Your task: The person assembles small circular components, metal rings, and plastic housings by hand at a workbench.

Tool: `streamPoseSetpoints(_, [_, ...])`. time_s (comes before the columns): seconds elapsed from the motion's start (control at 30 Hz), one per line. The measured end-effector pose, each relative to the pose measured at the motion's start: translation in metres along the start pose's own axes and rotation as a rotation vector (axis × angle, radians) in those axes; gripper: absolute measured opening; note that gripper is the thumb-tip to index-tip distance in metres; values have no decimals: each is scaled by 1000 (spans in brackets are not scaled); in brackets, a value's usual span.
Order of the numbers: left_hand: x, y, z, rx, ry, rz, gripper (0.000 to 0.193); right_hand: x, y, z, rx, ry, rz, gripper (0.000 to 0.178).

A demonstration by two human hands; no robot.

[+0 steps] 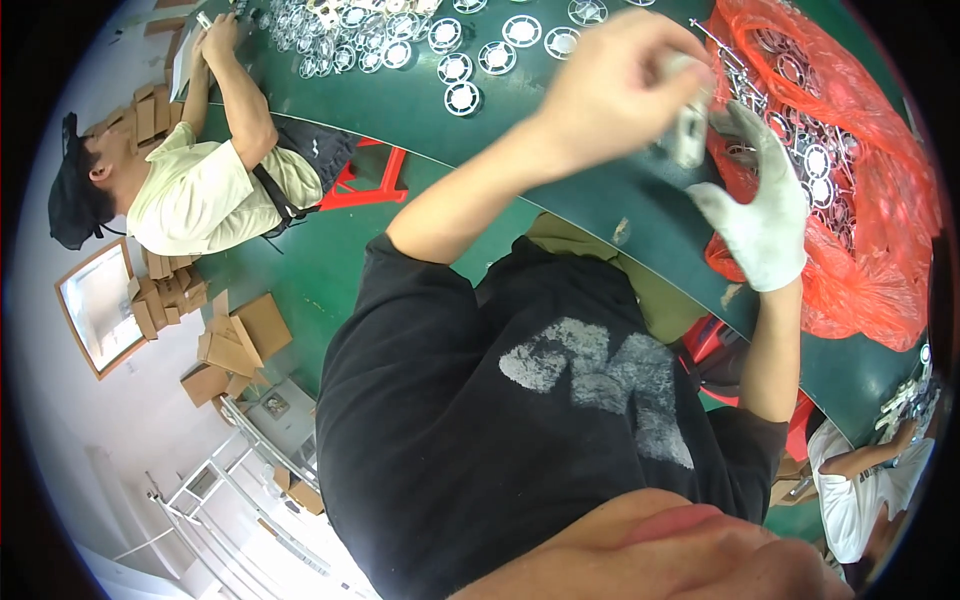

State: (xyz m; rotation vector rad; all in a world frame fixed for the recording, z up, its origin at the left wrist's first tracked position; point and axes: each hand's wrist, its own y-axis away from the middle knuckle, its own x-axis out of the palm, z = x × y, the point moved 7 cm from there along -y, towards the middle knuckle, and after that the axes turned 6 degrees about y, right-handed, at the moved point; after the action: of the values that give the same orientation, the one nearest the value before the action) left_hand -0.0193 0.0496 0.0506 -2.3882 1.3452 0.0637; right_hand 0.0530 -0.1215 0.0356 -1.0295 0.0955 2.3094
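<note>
Left hand, bare, pinched grey part above green bench. Right hand, gloved, grip wide, just beside part. Best: steady part before fitting; red bag of discs near.

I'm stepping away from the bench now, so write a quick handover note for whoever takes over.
Left hand: bare, shut on a small pale part, blurred, raised over the green table.
Right hand: white glove, open, fingers spread beside the part.
Done: round spoked discs lie spread on the table.
Left: many more metal pieces sit in the red bag on the right.
</note>
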Motion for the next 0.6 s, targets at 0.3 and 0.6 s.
streamPoseSetpoints(0.3, [7, -43, -19, 118, -428, 91, 31, -18, 6, -37, 259, -68, -215, 34])
streamPoseSetpoints(0.6, [-5, -68, 46, 43, -730, 222, 34, -37, -3, -31, 342, 237, -98, 38])
